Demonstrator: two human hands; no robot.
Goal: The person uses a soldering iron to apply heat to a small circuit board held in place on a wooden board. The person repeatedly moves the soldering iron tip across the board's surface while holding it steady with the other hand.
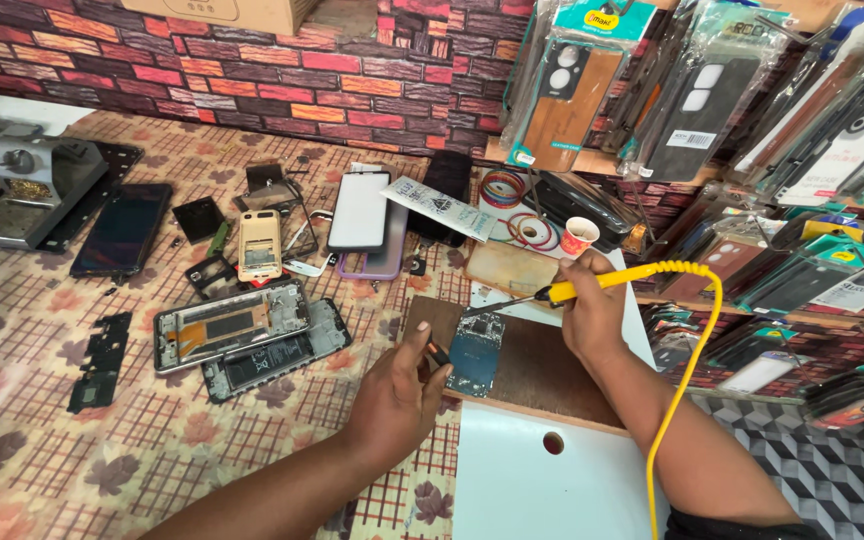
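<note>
Holding a yellow-handled soldering iron (592,285) in your right hand (592,318), fingers clenched round the grip, you had its dark tip at the far edge of a small blue circuit board (475,352). The board lay flat on a brown wooden work board (532,375), just right of the patterned tablecloth (42,400). Your left hand (397,395) pinched a small dark piece with an orange end (438,354) at the board's left edge. The work looked to be mid-course: the board was out of any casing, and two opened phone frames (242,335) lay to the left, unassembled. A gold phone body (259,245) and a dark tablet (122,228) sat farther off; whether any joint was finished could not be told.
</note>
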